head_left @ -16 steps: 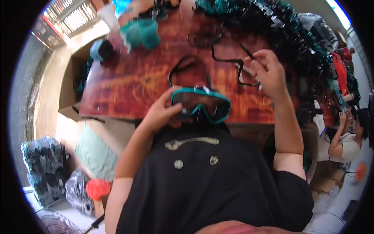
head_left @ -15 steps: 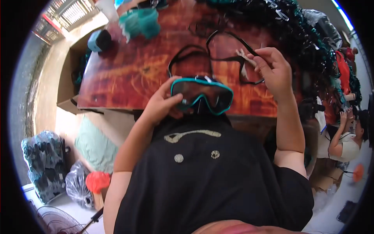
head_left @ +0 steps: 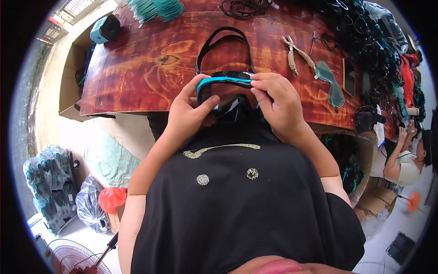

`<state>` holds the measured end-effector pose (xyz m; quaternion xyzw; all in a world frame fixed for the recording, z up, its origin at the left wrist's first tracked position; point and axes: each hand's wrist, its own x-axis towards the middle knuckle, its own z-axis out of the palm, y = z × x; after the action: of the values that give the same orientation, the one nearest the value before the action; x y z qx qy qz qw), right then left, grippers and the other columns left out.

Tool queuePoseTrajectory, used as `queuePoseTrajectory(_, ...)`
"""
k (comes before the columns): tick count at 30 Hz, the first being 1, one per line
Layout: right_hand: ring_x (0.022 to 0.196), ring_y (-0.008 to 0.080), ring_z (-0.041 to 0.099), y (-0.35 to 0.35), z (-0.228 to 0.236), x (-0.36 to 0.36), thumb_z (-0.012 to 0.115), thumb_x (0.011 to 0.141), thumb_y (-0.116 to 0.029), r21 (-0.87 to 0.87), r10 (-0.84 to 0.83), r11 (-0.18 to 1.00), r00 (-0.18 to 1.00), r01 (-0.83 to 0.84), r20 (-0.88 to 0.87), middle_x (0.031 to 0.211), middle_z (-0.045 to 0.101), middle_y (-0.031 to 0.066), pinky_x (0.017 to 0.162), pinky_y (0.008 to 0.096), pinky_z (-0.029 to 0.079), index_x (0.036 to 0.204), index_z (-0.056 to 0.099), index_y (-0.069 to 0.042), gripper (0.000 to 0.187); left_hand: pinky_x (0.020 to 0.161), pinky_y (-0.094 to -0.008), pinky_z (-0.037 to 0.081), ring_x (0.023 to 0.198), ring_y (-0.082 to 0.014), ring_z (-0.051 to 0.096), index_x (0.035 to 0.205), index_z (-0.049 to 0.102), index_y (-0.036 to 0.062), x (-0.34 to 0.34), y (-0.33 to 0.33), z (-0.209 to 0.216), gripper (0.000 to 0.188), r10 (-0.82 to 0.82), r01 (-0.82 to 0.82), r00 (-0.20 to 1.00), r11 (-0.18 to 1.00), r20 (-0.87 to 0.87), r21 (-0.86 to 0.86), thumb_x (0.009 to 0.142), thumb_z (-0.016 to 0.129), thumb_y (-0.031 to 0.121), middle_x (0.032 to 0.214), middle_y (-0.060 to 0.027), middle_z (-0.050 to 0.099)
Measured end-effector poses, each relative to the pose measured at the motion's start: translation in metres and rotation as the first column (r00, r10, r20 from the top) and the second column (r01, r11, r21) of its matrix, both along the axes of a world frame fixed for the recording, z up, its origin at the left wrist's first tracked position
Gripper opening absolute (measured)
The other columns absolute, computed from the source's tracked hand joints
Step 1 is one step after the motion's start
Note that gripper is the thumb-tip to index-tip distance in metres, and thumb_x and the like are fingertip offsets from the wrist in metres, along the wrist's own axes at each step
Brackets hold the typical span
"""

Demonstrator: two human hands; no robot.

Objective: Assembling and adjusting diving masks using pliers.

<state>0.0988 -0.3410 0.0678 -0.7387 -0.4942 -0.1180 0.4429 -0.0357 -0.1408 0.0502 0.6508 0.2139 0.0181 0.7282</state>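
A diving mask [head_left: 228, 95] with clear lenses and a black skirt is held at the table's front edge, close to my shirt. Its bright teal rim [head_left: 223, 79] shows along the top and left side. My left hand [head_left: 188, 101] grips the mask's left end, thumb over the front. At the upper right corner, my right hand [head_left: 280, 98] pinches the rim between thumb and fingers. The black head strap [head_left: 223, 30] loops out behind the mask onto the table. My fingers hide the mask's right end.
On the glossy wooden table [head_left: 132, 82] lie pliers [head_left: 292, 55], a screwdriver [head_left: 313, 42], a teal lens-shaped piece [head_left: 329, 84] and a phone [head_left: 348, 75]. Black and teal masks [head_left: 365, 45] heap at the right. A blue-black box-shaped device [head_left: 106, 29] stands left. Another person [head_left: 404, 160] sits far right.
My right hand has come leftward from the black strap out at the right and now grips the mask's upper right corner. The mask has tilted, and my left hand still holds its left end.
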Motion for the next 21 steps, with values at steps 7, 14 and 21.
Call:
queuePoseTrajectory(7, 0.099, 0.0325, 0.062, -0.014, 0.029, -0.01, 0.077, 0.083, -0.016, -0.138, -0.016, 0.99, 0.988, -0.005, -0.156, 0.104, 0.068, 0.0116, 0.088, 0.0418, 0.05, 0.103, 0.068, -0.004, 0.025, 0.061, -0.0183, 0.043, 0.072, -0.0017, 0.056, 0.14, 0.047, 0.0109, -0.007, -0.013, 0.003, 0.053, -0.015, 0.016, 0.989, 1.0, 0.15, -0.003, 0.093, 0.072, 0.006, 0.087, 0.0028, 0.064)
queuePoseTrajectory(14, 0.095, 0.03, 0.058, -0.014, 0.031, 0.0, 0.079, 0.082, -0.026, -0.301, 0.03, 0.949, 0.981, -0.088, -0.194, 0.093, 0.063, 0.0104, 0.085, 0.0398, 0.047, 0.105, 0.074, -0.004, 0.032, 0.066, -0.0172, 0.042, 0.079, -0.0007, 0.055, 0.139, 0.049, 0.0097, -0.006, -0.016, -0.005, 0.053, -0.028, 0.011, 0.98, 0.996, 0.199, 0.088, 0.092, 0.072, 0.006, 0.092, 0.0052, 0.062)
queuePoseTrajectory(21, 0.082, 0.0266, 0.058, -0.009, 0.03, 0.017, 0.079, 0.08, -0.025, -0.325, 0.091, 0.923, 0.94, -0.204, -0.33, 0.078, 0.06, 0.0078, 0.075, 0.038, 0.046, 0.096, 0.076, -0.004, 0.027, 0.068, -0.0176, 0.044, 0.081, -0.002, 0.056, 0.139, 0.049, 0.0094, -0.004, -0.013, -0.003, 0.054, -0.053, 0.044, 0.99, 0.996, 0.127, 0.074, 0.091, 0.074, 0.006, 0.093, 0.0042, 0.063)
